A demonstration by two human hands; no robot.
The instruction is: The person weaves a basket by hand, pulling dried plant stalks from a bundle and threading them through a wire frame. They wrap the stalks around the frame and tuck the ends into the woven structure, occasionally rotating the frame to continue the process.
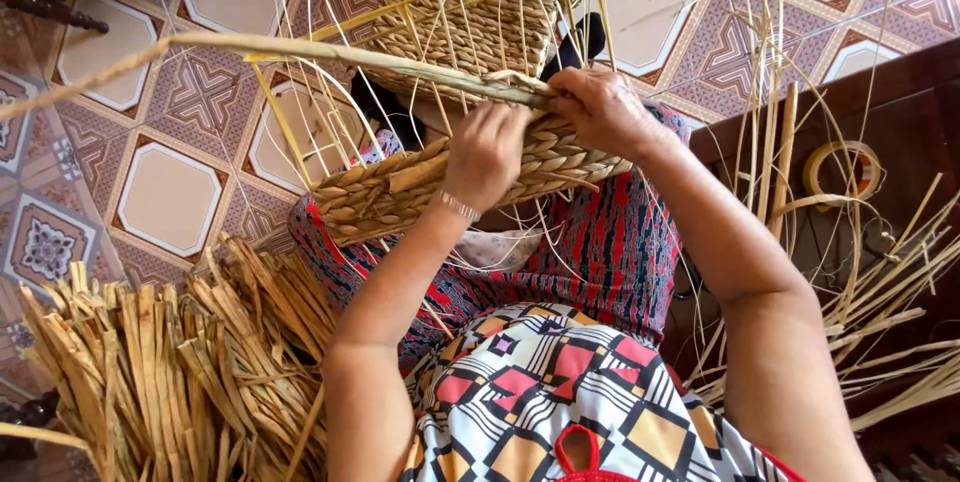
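A half-woven basket (400, 187) of twisted straw rope on a yellow wire frame (290, 137) rests on my lap. My left hand (487, 154) grips the woven rim near its middle, a thin bracelet on the wrist. My right hand (598, 107) pinches a long flat straw strand (300, 50) where it meets the rim. The strand runs off to the left above the floor. Thin pale reeds stick up from the basket's wall.
A pile of dried straw strips (170, 362) lies at my left knee. Loose reeds (880, 312) and a roll of tape (842, 170) sit on a dark wooden surface at the right. Patterned floor tiles (170, 192) lie beyond.
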